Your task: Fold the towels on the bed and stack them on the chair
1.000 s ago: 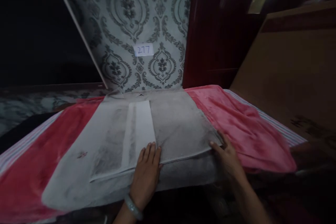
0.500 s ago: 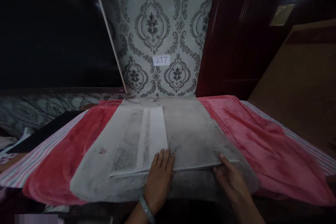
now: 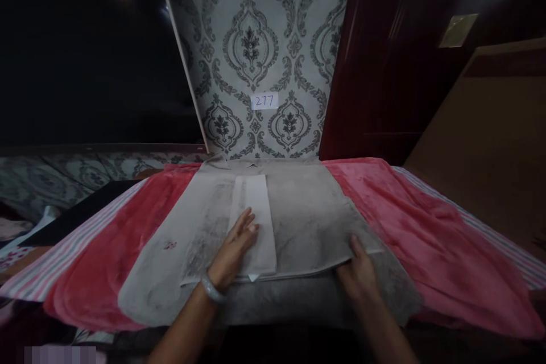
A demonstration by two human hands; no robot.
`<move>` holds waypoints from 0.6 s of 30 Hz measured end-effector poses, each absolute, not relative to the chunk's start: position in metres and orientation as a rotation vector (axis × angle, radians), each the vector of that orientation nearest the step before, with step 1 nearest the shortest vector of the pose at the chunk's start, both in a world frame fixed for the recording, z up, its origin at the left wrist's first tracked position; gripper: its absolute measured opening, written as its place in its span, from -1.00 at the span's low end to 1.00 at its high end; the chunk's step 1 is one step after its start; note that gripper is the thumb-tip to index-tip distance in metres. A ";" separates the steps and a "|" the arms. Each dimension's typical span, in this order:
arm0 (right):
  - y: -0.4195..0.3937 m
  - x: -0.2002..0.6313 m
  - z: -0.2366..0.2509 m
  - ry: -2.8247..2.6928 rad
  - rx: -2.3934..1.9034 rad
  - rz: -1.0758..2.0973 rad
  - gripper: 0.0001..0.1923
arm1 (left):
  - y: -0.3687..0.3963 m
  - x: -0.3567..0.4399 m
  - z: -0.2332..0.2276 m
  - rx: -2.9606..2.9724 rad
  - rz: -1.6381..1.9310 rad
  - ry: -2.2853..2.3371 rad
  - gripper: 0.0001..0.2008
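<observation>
A grey garment (image 3: 307, 222) lies folded on a grey cloth (image 3: 145, 296) spread over a pink-red blanket (image 3: 426, 239). A white strip (image 3: 256, 210) runs down the garment's middle. My left hand (image 3: 232, 250) rests flat on the garment beside the white strip, fingers stretched forward, a pale bangle on the wrist. My right hand (image 3: 360, 273) lies at the garment's near right edge, with the thumb on top of the fabric; whether it grips the edge I cannot tell.
A patterned grey wallpaper panel (image 3: 256, 40) stands behind, with a small label reading 277 (image 3: 264, 101). A dark red door (image 3: 384, 57) is to the right, then a brown wooden surface (image 3: 490, 142). A striped sheet (image 3: 51, 267) shows under the blanket.
My left hand has slid forward from the garment's near edge onto its middle, by the white strip. My right hand stayed at the right edge. The view shifted slightly.
</observation>
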State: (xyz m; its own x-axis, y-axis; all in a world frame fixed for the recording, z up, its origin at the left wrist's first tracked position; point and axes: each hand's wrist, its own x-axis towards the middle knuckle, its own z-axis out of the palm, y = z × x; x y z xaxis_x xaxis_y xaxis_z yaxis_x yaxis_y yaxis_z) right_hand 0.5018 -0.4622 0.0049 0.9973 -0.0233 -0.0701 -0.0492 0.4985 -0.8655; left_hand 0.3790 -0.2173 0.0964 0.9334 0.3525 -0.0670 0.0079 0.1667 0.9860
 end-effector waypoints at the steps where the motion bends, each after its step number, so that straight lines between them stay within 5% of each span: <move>1: -0.457 0.504 0.013 0.108 -1.030 0.035 -0.47 | -0.216 0.383 0.095 1.240 0.232 0.361 -0.40; 10: -0.354 0.481 0.114 -0.467 -1.396 0.273 -0.47 | -0.188 0.393 0.094 0.805 0.082 0.397 -0.68; 18: -0.307 0.424 0.079 -1.319 -1.954 0.257 -0.55 | -0.126 0.397 0.106 0.863 0.130 0.451 -0.86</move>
State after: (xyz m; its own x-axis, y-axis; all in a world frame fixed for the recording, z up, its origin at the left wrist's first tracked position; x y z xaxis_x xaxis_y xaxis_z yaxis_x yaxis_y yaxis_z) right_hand 0.4238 -0.3072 0.0794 0.4486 0.8625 0.2340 0.7118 -0.1865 -0.6771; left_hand 0.3972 -0.1263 0.1061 0.8986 0.2893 -0.3299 0.0693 0.6488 0.7578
